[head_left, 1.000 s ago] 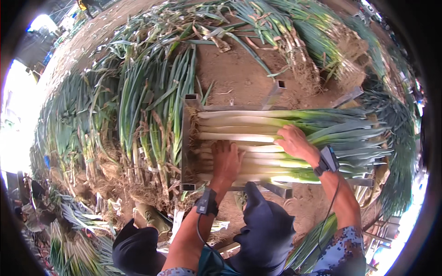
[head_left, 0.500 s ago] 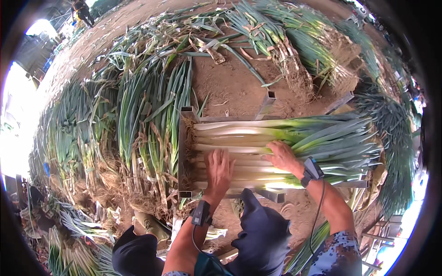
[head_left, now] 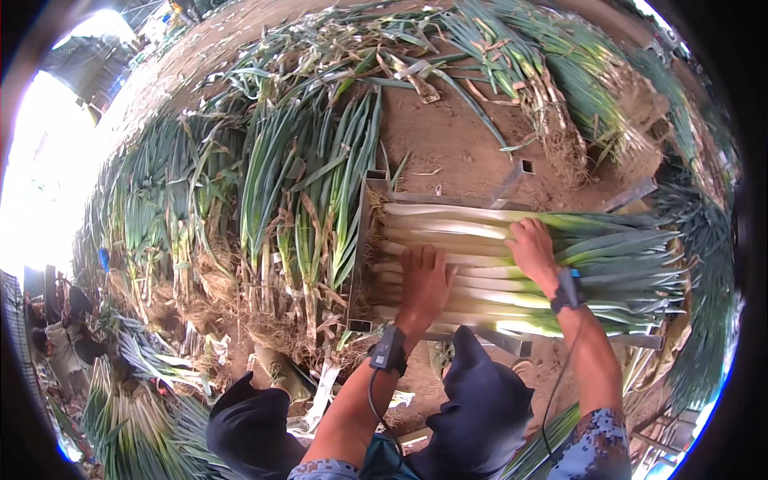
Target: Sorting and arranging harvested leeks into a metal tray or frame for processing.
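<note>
A row of leeks (head_left: 496, 290) lies side by side in a low metal frame (head_left: 357, 288), root ends toward its left bar, white stalks across the middle, green leaves reaching out to the right. The left hand (head_left: 424, 284) rests on the white stalks near the roots, its fingers close together, with the thumb slightly apart. The right hand (head_left: 534, 250) lies over the stalks where white turns green, fingers bent downward; I cannot tell whether they pinch any.

The frame stands on bare brown soil (head_left: 448, 144), and short square-tube pieces (head_left: 509, 186) stick out from its long sides. The floor runs back to a bright opening (head_left: 48, 160) at the far left.

Left of the frame, untrimmed leeks (head_left: 308, 176) lie in a thick row, roots toward the person. Loose leaves (head_left: 320, 52) litter the ground beyond. Rooted bundles (head_left: 552, 104) lie at upper right, and dark green leaves (head_left: 704, 304) heap along the right edge. Both forearms and the dark-clad knees (head_left: 484, 412) hide parts of the stalks and soil. Each wrist wears a small dark device (head_left: 389, 350); a pale marking on the left one is too small to read.
</note>
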Action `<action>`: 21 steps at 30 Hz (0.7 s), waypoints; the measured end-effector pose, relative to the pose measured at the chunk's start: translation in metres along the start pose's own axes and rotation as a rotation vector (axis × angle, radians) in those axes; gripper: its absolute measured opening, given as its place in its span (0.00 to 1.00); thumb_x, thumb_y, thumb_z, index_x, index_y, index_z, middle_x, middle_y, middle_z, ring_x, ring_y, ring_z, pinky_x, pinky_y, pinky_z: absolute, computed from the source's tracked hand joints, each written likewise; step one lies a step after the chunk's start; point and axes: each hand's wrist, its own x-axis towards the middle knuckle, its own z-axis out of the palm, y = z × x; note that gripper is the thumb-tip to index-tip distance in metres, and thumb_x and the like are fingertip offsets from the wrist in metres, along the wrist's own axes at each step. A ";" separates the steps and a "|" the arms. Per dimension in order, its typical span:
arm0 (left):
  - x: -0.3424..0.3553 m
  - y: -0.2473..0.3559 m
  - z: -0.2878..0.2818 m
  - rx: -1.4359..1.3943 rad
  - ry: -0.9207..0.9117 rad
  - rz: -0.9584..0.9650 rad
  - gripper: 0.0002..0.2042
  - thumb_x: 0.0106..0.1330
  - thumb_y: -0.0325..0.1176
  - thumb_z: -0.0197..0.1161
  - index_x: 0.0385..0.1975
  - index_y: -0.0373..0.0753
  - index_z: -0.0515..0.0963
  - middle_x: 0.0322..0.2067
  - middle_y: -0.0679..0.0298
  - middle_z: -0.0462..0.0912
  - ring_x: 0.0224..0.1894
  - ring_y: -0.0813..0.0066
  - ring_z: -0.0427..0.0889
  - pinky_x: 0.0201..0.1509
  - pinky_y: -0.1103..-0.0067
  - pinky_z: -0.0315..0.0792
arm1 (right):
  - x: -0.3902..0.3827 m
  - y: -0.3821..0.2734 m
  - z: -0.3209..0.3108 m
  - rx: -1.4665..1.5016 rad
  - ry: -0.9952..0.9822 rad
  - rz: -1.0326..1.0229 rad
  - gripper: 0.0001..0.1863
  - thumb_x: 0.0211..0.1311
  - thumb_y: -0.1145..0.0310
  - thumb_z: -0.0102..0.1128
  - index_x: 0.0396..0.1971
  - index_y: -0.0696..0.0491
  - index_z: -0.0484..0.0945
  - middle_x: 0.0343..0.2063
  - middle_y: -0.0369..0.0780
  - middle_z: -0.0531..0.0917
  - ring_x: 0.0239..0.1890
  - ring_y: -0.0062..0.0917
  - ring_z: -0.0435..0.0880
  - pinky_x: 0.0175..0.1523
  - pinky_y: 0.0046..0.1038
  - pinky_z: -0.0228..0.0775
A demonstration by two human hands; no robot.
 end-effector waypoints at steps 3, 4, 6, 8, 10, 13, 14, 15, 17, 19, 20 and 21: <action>0.001 -0.001 -0.001 -0.003 0.004 -0.005 0.19 0.65 0.40 0.67 0.49 0.34 0.74 0.50 0.50 0.71 0.58 0.48 0.67 0.68 0.52 0.57 | -0.010 0.005 -0.004 0.189 -0.072 0.019 0.16 0.55 0.67 0.71 0.40 0.58 0.77 0.42 0.48 0.77 0.50 0.48 0.74 0.55 0.43 0.68; 0.001 -0.001 0.000 -0.011 -0.011 -0.011 0.19 0.66 0.40 0.67 0.49 0.34 0.74 0.50 0.50 0.71 0.58 0.49 0.67 0.68 0.52 0.56 | -0.012 0.007 -0.005 0.216 -0.093 0.026 0.16 0.56 0.66 0.70 0.39 0.58 0.77 0.42 0.48 0.77 0.50 0.48 0.74 0.55 0.43 0.68; 0.000 -0.001 0.000 -0.018 -0.025 -0.013 0.18 0.66 0.40 0.66 0.49 0.34 0.74 0.50 0.50 0.71 0.58 0.49 0.67 0.69 0.52 0.56 | -0.011 0.008 -0.005 0.217 -0.132 0.031 0.16 0.57 0.65 0.70 0.39 0.58 0.77 0.42 0.49 0.78 0.50 0.49 0.74 0.55 0.44 0.68; 0.000 0.000 0.001 -0.015 -0.028 -0.017 0.18 0.66 0.40 0.66 0.49 0.35 0.74 0.51 0.50 0.71 0.59 0.49 0.67 0.69 0.53 0.56 | -0.003 0.007 -0.002 0.164 -0.124 0.023 0.17 0.58 0.64 0.69 0.41 0.58 0.78 0.43 0.51 0.79 0.50 0.50 0.76 0.54 0.45 0.69; 0.000 0.001 0.002 0.030 -0.008 -0.011 0.19 0.66 0.40 0.66 0.50 0.35 0.74 0.51 0.51 0.71 0.59 0.50 0.67 0.70 0.53 0.56 | 0.009 0.002 0.006 0.288 -0.116 0.003 0.16 0.59 0.65 0.68 0.41 0.58 0.77 0.42 0.51 0.81 0.49 0.51 0.78 0.53 0.46 0.71; 0.000 0.001 0.003 0.027 -0.022 -0.012 0.20 0.65 0.40 0.66 0.51 0.35 0.73 0.50 0.51 0.71 0.59 0.50 0.67 0.70 0.54 0.55 | 0.021 0.007 0.009 0.291 -0.104 -0.019 0.18 0.59 0.65 0.68 0.46 0.57 0.78 0.42 0.53 0.83 0.47 0.53 0.81 0.50 0.48 0.74; 0.000 0.001 0.003 0.026 -0.034 -0.027 0.21 0.65 0.40 0.66 0.52 0.35 0.73 0.50 0.51 0.71 0.59 0.50 0.67 0.70 0.54 0.55 | 0.025 0.012 0.008 0.302 -0.105 -0.022 0.19 0.59 0.64 0.69 0.47 0.57 0.79 0.42 0.52 0.83 0.47 0.53 0.81 0.50 0.47 0.74; 0.000 0.001 0.003 0.027 -0.042 -0.020 0.21 0.65 0.40 0.66 0.52 0.35 0.73 0.50 0.51 0.71 0.59 0.50 0.67 0.71 0.54 0.55 | 0.026 0.017 0.005 0.324 -0.082 -0.005 0.20 0.59 0.64 0.69 0.48 0.56 0.79 0.42 0.52 0.83 0.47 0.54 0.81 0.50 0.47 0.74; 0.001 0.000 0.003 0.033 -0.059 -0.019 0.21 0.65 0.40 0.66 0.53 0.35 0.73 0.51 0.52 0.71 0.59 0.50 0.67 0.71 0.54 0.55 | 0.030 0.027 0.001 0.326 -0.110 -0.011 0.19 0.59 0.63 0.70 0.47 0.57 0.80 0.43 0.53 0.84 0.47 0.54 0.82 0.50 0.47 0.75; 0.000 -0.001 0.003 0.031 -0.070 -0.017 0.21 0.65 0.39 0.66 0.53 0.35 0.73 0.50 0.52 0.71 0.59 0.50 0.67 0.71 0.53 0.55 | 0.034 0.035 -0.002 0.344 -0.130 -0.034 0.20 0.59 0.62 0.71 0.47 0.57 0.81 0.44 0.53 0.85 0.48 0.54 0.82 0.50 0.46 0.76; 0.000 -0.001 0.003 0.022 -0.066 -0.014 0.21 0.65 0.39 0.66 0.53 0.35 0.73 0.50 0.52 0.71 0.59 0.50 0.67 0.70 0.53 0.55 | 0.036 0.037 -0.003 0.345 -0.160 0.006 0.21 0.59 0.62 0.71 0.48 0.57 0.81 0.45 0.53 0.85 0.49 0.53 0.82 0.52 0.45 0.76; 0.000 -0.001 0.003 0.029 -0.067 -0.018 0.21 0.65 0.39 0.66 0.54 0.35 0.72 0.51 0.51 0.71 0.59 0.50 0.67 0.70 0.53 0.55 | 0.036 0.037 -0.004 0.371 -0.177 -0.003 0.22 0.59 0.61 0.71 0.49 0.58 0.82 0.46 0.54 0.85 0.50 0.52 0.83 0.53 0.44 0.76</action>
